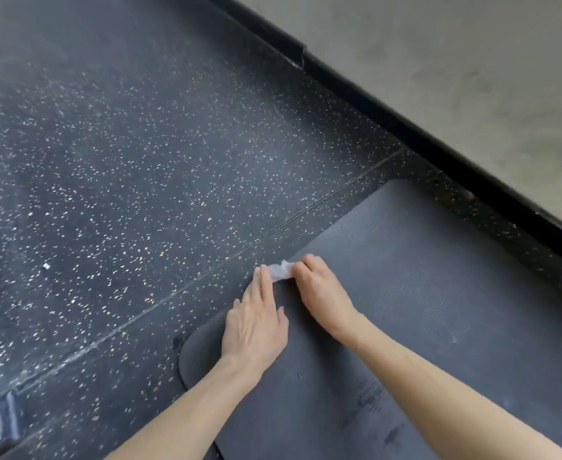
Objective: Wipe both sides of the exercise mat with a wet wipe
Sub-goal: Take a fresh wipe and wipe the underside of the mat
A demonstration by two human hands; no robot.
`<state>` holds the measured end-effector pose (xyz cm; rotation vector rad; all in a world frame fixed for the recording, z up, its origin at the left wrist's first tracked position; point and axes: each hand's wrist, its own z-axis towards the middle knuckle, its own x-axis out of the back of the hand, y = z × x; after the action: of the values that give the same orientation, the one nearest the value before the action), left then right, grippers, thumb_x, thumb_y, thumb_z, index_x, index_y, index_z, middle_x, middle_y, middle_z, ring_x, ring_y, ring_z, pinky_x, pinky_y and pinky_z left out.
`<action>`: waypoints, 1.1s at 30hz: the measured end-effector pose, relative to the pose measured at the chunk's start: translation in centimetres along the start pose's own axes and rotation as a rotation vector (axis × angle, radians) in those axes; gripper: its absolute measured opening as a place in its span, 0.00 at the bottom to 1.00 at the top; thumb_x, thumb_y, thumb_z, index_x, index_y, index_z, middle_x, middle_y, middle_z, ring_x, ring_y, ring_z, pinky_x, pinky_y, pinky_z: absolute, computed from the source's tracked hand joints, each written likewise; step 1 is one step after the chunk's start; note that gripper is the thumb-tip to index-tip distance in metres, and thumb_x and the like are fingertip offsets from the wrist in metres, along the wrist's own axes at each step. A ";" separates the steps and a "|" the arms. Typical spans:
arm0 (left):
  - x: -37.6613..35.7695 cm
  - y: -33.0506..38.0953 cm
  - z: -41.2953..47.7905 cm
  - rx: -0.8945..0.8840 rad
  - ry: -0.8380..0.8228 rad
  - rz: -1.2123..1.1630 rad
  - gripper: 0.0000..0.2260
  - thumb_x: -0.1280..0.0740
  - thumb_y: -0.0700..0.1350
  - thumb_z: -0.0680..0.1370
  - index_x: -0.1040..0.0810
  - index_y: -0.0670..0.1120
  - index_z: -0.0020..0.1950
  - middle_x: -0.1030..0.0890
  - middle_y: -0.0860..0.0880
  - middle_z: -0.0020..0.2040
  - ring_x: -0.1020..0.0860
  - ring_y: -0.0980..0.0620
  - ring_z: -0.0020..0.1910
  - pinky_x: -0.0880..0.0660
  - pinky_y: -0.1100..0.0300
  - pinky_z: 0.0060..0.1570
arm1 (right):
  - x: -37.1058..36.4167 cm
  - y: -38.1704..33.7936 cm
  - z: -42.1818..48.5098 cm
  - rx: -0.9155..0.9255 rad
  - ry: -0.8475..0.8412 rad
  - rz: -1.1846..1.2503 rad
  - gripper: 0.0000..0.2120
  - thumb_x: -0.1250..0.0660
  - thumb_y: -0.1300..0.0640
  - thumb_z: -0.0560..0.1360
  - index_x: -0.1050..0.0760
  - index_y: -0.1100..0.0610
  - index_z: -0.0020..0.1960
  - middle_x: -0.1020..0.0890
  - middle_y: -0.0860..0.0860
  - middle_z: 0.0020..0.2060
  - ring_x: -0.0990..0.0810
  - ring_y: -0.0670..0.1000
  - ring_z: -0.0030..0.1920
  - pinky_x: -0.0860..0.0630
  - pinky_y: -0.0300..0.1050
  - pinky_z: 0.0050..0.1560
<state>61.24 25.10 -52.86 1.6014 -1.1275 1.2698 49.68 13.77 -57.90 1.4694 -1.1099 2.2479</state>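
Forearms (439, 380) reaching forward over exercise mat (422, 310), lying flat on speckled floor (140, 194) near black baseboard (405, 131). Am pressing my left hand (256, 323) flat on mat's edge, fingers (264, 280) straight, tips touching wet wipe (281, 271). My right hand (322, 290) fingers curling round wipe, holding it against mat's edge beside floor.

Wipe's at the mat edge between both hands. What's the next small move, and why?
Probably sweep the wet wipe rightward across the exercise mat with the right hand, whose fingers curl on it, while the flat left hand steadies the edge. The wipe sits bunched at the mat's left edge, with broad mat surface beyond.
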 end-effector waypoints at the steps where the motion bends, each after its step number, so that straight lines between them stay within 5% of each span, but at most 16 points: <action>1: -0.2 0.1 0.3 -0.027 -0.009 0.014 0.33 0.47 0.56 0.84 0.61 0.45 0.82 0.45 0.47 0.82 0.33 0.48 0.74 0.28 0.52 0.62 | 1.0 1.7 1.2 -0.039 0.038 -0.053 0.09 0.36 0.71 0.72 0.28 0.58 0.41 0.29 0.53 0.40 0.30 0.54 0.40 0.30 0.47 0.42; 6: -0.7 0.4 1.2 -0.072 -0.129 0.024 0.29 0.51 0.57 0.85 0.54 0.47 0.83 0.50 0.43 0.83 0.40 0.40 0.78 0.31 0.45 0.69 | 5.8 8.7 3.5 -0.451 0.207 -0.147 0.09 0.40 0.67 0.78 0.29 0.62 0.39 0.28 0.58 0.39 0.27 0.61 0.40 0.30 0.53 0.41; 11: -0.8 1.5 2.5 -0.225 -0.065 -0.060 0.31 0.45 0.46 0.82 0.54 0.38 0.81 0.56 0.42 0.82 0.51 0.45 0.82 0.50 0.51 0.79 | 3.3 2.2 0.8 -0.282 0.105 -0.003 0.05 0.39 0.66 0.76 0.25 0.61 0.44 0.28 0.53 0.40 0.27 0.57 0.38 0.28 0.52 0.40; 14: -0.9 2.6 3.6 -0.171 -0.025 -0.161 0.31 0.39 0.44 0.81 0.48 0.38 0.81 0.46 0.42 0.81 0.43 0.48 0.80 0.43 0.54 0.78 | 1.3 -0.5 -1.0 -0.141 0.026 0.067 0.05 0.37 0.67 0.76 0.24 0.60 0.48 0.28 0.53 0.41 0.29 0.54 0.38 0.28 0.48 0.41; 18: -1.3 3.0 3.6 -0.145 -0.022 -0.139 0.37 0.22 0.47 0.69 0.30 0.32 0.72 0.24 0.35 0.68 0.21 0.44 0.64 0.22 0.54 0.61 | 1.8 2.0 0.1 0.004 -0.003 -0.004 0.04 0.40 0.66 0.75 0.27 0.60 0.45 0.29 0.54 0.42 0.31 0.54 0.41 0.29 0.50 0.41; 22: -1.0 3.7 4.1 -0.150 0.014 -0.060 0.32 0.44 0.57 0.84 0.48 0.40 0.81 0.37 0.40 0.79 0.31 0.47 0.74 0.27 0.55 0.66 | 5.8 9.9 3.2 -0.288 0.195 -0.195 0.06 0.37 0.68 0.75 0.28 0.60 0.41 0.27 0.58 0.41 0.28 0.60 0.41 0.29 0.53 0.42; 26: 0.5 4.3 5.0 -0.171 0.024 0.031 0.28 0.51 0.57 0.86 0.50 0.42 0.81 0.43 0.41 0.80 0.35 0.46 0.76 0.31 0.53 0.68 | 8.9 14.3 3.5 -0.497 0.282 -0.130 0.09 0.40 0.63 0.80 0.23 0.61 0.44 0.26 0.56 0.42 0.26 0.61 0.42 0.30 0.50 0.43; 29: -0.2 5.4 7.0 -0.225 0.012 -0.024 0.27 0.51 0.52 0.86 0.52 0.40 0.82 0.54 0.42 0.83 0.51 0.47 0.82 0.47 0.54 0.78 | 7.4 10.6 2.5 -0.339 0.213 -0.086 0.07 0.38 0.63 0.77 0.22 0.59 0.44 0.26 0.54 0.41 0.25 0.59 0.41 0.27 0.51 0.42; 33: -0.6 7.2 9.3 -0.234 0.038 -0.081 0.24 0.50 0.44 0.85 0.48 0.41 0.81 0.49 0.44 0.83 0.51 0.50 0.81 0.51 0.59 0.78 | 3.8 5.3 -0.3 -0.113 0.044 0.060 0.06 0.39 0.62 0.79 0.23 0.58 0.52 0.26 0.52 0.43 0.26 0.53 0.42 0.26 0.47 0.45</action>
<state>56.91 14.33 -54.88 1.4286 -1.1307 1.0695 44.65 9.58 -57.15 1.3534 -1.2613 2.2056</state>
